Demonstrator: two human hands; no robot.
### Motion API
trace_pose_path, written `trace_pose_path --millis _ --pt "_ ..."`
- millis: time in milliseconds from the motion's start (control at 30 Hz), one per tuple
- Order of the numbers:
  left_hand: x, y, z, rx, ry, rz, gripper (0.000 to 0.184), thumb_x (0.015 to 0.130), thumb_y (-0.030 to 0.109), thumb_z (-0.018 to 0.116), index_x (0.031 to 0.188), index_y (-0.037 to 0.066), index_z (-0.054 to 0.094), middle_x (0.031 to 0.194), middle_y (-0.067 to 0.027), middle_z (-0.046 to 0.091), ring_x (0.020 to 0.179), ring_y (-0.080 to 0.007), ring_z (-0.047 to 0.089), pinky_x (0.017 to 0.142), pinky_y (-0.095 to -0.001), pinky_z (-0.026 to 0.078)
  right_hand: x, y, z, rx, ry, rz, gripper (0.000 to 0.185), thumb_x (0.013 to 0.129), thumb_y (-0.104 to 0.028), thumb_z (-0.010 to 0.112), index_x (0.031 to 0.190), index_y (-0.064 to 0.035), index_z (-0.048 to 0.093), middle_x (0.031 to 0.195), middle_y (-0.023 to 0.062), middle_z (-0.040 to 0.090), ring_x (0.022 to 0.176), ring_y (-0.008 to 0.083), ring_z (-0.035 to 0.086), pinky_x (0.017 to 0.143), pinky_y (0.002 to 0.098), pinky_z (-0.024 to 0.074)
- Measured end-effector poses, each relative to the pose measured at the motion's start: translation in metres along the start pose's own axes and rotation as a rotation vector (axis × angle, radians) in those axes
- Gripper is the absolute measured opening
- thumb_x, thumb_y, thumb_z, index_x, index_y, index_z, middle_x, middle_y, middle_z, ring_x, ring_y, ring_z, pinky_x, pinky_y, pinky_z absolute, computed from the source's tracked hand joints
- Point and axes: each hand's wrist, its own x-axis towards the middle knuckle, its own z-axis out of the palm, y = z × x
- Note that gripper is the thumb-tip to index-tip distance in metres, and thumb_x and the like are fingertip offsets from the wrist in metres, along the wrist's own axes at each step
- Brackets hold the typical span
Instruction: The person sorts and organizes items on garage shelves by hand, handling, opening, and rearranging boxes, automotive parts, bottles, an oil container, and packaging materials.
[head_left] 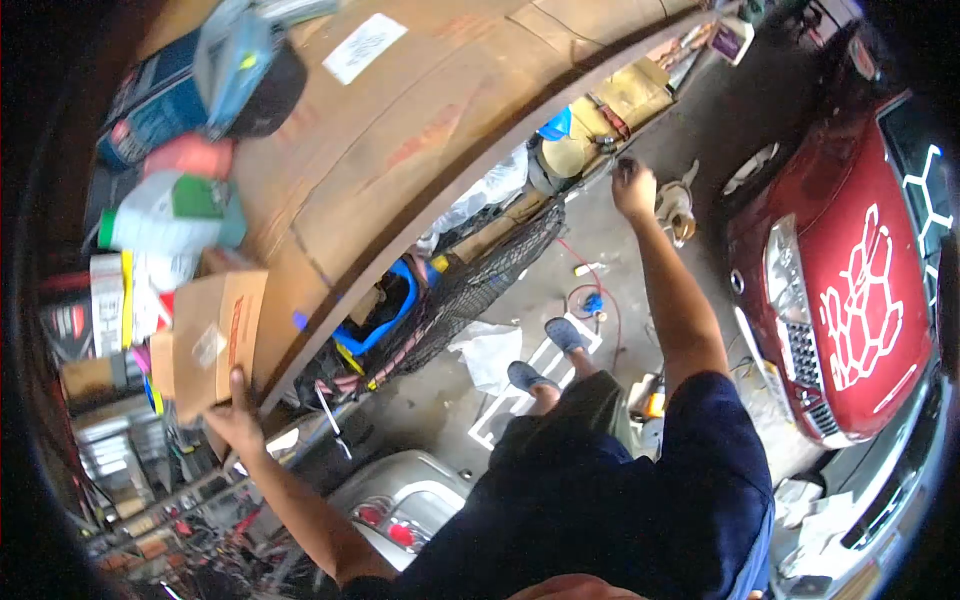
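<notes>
A small brown cardboard box (225, 335) is tilted at the left end of the cardboard-covered shelf. My left hand (238, 422) grips its lower edge, with the thumb on the printed side. Stretched out to the upper right, my right hand (634, 188) is closed around something small and dark that I cannot make out. It is above the floor, close to the open lower shelf with a yellowish box (625, 95) and a round tan lid (562, 157).
Bottles, including a white-green jug (175, 212) and a blue container (165, 95), crowd the upper left. A red car (865, 310) stands at the right, and a silver bumper (415, 490) is below. A dog (680, 210) and a red cord (617, 335) are on the floor.
</notes>
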Motion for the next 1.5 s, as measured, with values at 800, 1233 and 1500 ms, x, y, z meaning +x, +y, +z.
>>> trace_pose_path --millis 800,1233,1500 --pt "-0.006 0.001 0.008 0.093 0.094 -0.123 0.046 0.096 0.025 0.082 0.125 -0.001 0.057 0.102 -0.0053 0.065 0.068 -0.0071 0.051 0.053 -0.0213 0.037 0.115 -0.022 0.064 -0.817 -0.573 -0.225 0.032 0.096 -0.023 0.064 0.128 -0.0183 0.065 0.137 0.0168 0.064 0.113 0.0348 0.072 0.089 0.0498 0.0598" --pt "0.024 -0.06 -0.047 -0.079 -0.034 -0.094 0.086 0.098 0.06 0.057 0.16 0.004 0.038 0.161 -0.0172 0.043 0.148 -0.0298 0.041 0.123 -0.0496 0.033 0.111 -0.016 0.041 -0.345 -0.32 -0.016 0.042 0.093 -0.018 0.068 0.134 -0.0124 0.062 0.133 0.0269 0.064 0.115 0.0441 0.069 0.097 0.0513 0.0568" --pt "-0.001 0.053 0.011 -0.049 -0.129 0.027 0.14 0.056 0.054 0.095 0.163 -0.007 0.027 0.163 -0.0224 0.038 0.149 -0.0318 0.039 0.124 -0.0435 0.031 -0.054 -0.084 -0.08 0.802 -0.252 0.194 0.052 0.1 -0.014 0.072 0.147 -0.0001 0.056 0.124 0.0111 0.069 0.105 0.0184 0.067 0.087 0.0302 0.0551"
